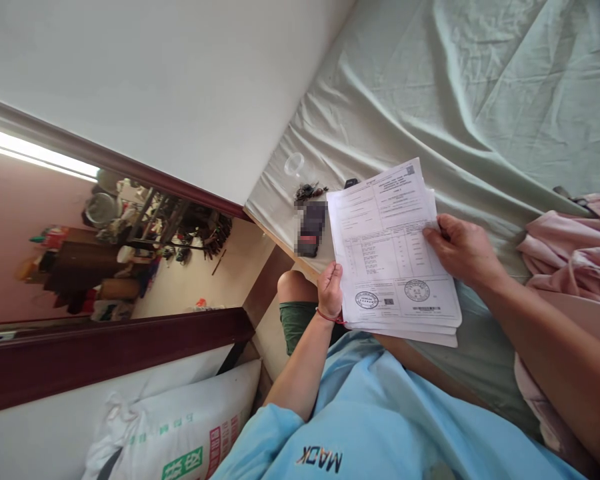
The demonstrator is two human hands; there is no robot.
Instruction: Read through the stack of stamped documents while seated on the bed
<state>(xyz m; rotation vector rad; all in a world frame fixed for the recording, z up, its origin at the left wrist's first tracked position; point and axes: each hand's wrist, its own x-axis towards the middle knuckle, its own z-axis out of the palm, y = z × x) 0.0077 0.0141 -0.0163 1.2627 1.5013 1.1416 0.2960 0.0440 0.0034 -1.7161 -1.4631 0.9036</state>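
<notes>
A stack of printed papers [380,247] is held up in front of me, just above my lap. Its top sheet carries a table, two round stamps and a barcode near the bottom, and edges of more sheets show beneath it. My left hand [331,291], with a red string on the wrist, grips the lower left edge, fingers closed. At the upper right edge, my right hand [463,250] pinches the sheets between thumb and fingers. Left of the papers lies a dark phone-like object [312,227], partly blurred out, beside a dark clump of small things [310,192].
The papers are over a bed with a pale green sheet [395,100]. A clear round lid or cup [295,164] and a small black object [351,183] lie there. Pink cloth [580,247] is bunched at right. A white printed sack [190,427] stands lower left, near a doorway.
</notes>
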